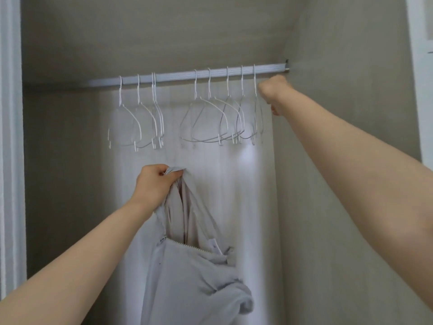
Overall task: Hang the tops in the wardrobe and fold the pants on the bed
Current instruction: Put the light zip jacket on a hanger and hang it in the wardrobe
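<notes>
My left hand (155, 184) grips the bunched top edge of a pale grey zip-up top (187, 266), which hangs down from it in front of the open wardrobe. Its zipper runs across the middle and a sleeve is knotted up at the lower right. My right hand (273, 92) is raised to the right end of the silver rail (178, 76), its fingers curled round the rightmost white wire hanger (257, 118) just below the hook. Several other empty white hangers (210, 123) hang along the rail.
The wardrobe's beige back wall and right side wall (339, 113) enclose the space. A white door frame (10, 137) stands at the left edge. A pale patch of light falls on the back wall behind the hangers.
</notes>
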`<action>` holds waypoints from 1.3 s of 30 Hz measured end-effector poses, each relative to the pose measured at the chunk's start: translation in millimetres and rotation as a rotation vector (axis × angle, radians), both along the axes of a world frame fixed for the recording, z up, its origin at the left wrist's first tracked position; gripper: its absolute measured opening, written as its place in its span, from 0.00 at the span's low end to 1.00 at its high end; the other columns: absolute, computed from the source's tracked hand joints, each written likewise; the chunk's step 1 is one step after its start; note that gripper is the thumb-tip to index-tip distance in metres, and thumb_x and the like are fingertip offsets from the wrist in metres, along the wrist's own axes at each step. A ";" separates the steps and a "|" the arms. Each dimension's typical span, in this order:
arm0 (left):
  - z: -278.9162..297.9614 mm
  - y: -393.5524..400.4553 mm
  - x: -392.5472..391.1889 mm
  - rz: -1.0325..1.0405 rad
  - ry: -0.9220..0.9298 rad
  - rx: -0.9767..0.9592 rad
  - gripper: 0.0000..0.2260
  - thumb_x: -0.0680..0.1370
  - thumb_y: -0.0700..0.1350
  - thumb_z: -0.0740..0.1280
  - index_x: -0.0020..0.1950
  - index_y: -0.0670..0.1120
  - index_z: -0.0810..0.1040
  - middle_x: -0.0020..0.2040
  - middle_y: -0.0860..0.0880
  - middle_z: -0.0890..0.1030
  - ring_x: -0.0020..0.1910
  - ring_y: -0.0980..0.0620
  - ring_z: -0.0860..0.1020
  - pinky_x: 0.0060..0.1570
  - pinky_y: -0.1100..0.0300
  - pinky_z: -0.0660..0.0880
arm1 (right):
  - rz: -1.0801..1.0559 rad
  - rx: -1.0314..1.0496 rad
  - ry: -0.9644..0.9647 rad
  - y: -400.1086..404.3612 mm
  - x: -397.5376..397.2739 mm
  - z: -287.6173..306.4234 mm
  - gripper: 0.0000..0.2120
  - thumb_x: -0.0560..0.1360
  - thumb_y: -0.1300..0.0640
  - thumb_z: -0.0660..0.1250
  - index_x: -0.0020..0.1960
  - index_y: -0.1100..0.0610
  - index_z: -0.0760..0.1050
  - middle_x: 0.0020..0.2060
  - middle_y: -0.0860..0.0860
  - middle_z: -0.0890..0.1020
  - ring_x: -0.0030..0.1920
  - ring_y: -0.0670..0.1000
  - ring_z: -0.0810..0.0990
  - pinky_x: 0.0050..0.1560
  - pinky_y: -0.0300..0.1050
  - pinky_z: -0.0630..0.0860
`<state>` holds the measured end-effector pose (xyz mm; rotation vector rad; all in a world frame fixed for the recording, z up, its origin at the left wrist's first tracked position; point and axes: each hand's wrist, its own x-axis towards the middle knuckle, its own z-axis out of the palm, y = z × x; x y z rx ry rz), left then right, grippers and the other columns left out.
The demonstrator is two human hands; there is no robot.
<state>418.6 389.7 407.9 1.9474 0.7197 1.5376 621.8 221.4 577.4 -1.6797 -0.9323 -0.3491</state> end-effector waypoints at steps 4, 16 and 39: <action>0.8 2.6 8.4 0.056 0.068 0.044 0.16 0.76 0.47 0.71 0.34 0.37 0.75 0.30 0.46 0.71 0.32 0.50 0.67 0.34 0.58 0.64 | 0.011 -0.222 0.007 18.1 14.2 2.5 0.18 0.83 0.53 0.51 0.59 0.66 0.70 0.53 0.59 0.70 0.47 0.56 0.69 0.49 0.46 0.72; -11.3 12.9 18.0 0.130 0.244 0.153 0.20 0.77 0.48 0.70 0.29 0.43 0.69 0.28 0.48 0.67 0.30 0.50 0.64 0.30 0.61 0.61 | 0.108 -0.097 0.062 51.3 40.6 10.5 0.14 0.80 0.62 0.54 0.63 0.62 0.70 0.52 0.55 0.68 0.48 0.53 0.69 0.31 0.40 0.64; -76.5 -20.7 -32.7 0.197 0.393 0.130 0.20 0.79 0.49 0.66 0.31 0.43 0.64 0.28 0.46 0.64 0.30 0.47 0.62 0.31 0.54 0.59 | 0.131 0.299 0.278 -44.1 -2.9 -112.8 0.07 0.76 0.64 0.58 0.52 0.63 0.72 0.40 0.56 0.73 0.34 0.49 0.68 0.32 0.41 0.64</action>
